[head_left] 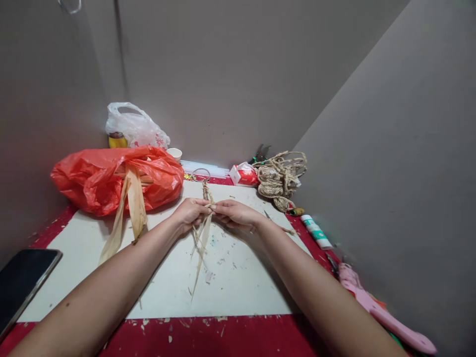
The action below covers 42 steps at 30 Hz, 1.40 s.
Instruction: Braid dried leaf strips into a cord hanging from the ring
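Observation:
My left hand (190, 212) and my right hand (235, 213) meet over the white board (241, 282), fingers pinched together on a braid of dried husk strips (207, 194). The braid runs away from me to a small metal ring (201, 174). Loose pale strip ends (201, 248) hang from my fingers down onto the board. Both hands are closed on the strips.
A red plastic bag (100, 181) with long husk leaves (130, 213) spilling out lies at the left, a white bag (136, 126) behind it. Coiled braided rope (280, 178), a glue tube (315, 231), a pink tool (383, 312) sit right; a phone (22, 282) lies left.

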{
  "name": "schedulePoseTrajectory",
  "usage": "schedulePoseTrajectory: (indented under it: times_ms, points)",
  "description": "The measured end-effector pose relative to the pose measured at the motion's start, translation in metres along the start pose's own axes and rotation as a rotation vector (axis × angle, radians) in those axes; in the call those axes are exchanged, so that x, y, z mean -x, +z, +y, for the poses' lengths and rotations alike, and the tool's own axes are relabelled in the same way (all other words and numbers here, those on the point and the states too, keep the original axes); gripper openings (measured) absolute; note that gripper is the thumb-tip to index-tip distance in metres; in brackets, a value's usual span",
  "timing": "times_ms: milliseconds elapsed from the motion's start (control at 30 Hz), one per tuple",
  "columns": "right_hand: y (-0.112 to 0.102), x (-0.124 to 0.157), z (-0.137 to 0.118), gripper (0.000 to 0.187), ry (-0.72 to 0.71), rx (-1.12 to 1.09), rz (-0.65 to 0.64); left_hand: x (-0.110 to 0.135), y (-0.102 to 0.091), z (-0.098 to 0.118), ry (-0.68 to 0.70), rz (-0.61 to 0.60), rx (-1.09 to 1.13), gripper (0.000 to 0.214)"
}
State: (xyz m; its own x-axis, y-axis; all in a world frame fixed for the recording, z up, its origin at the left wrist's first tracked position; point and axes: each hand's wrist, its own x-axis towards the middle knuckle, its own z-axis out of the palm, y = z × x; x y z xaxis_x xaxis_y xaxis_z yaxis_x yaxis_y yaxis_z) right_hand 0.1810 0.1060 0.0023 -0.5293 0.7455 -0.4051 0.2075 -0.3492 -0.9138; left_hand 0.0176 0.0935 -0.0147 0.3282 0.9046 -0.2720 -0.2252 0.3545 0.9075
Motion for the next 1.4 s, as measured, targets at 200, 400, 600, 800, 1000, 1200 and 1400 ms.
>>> schedulePoseTrajectory:
  times_ms: [200, 400, 600, 800, 1000, 1200, 1400]
  points:
    - [-0.002, -0.003, 0.000, 0.040, 0.080, 0.128, 0.004, 0.003, 0.003, -0.002, 0.083, 0.058, -0.172, 0.018]
    - [0.019, -0.004, 0.013, 0.024, -0.050, -0.112, 0.150, 0.006, 0.003, -0.001, 0.330, 0.056, -0.466, 0.014]
    - [0.037, -0.002, 0.019, 0.018, -0.129, -0.278, 0.300, 0.008, 0.004, 0.000, 0.423, 0.081, -0.798, 0.018]
    - [0.034, 0.001, 0.022, 0.032, -0.126, -0.418, 0.184, 0.014, 0.016, -0.010, 0.449, 0.142, -0.881, 0.018]
    - [0.031, 0.001, 0.025, 0.025, -0.149, -0.404, 0.170, 0.022, 0.028, -0.016, 0.335, 0.160, -0.811, 0.015]
    - [0.020, 0.003, 0.023, 0.014, -0.126, -0.507, 0.077, 0.019, 0.018, 0.008, 0.360, 0.289, -0.768, 0.015]
    - [0.010, 0.002, 0.021, 0.012, -0.104, -0.520, -0.047, 0.008, 0.017, 0.002, 0.191, 0.093, -0.277, 0.010]
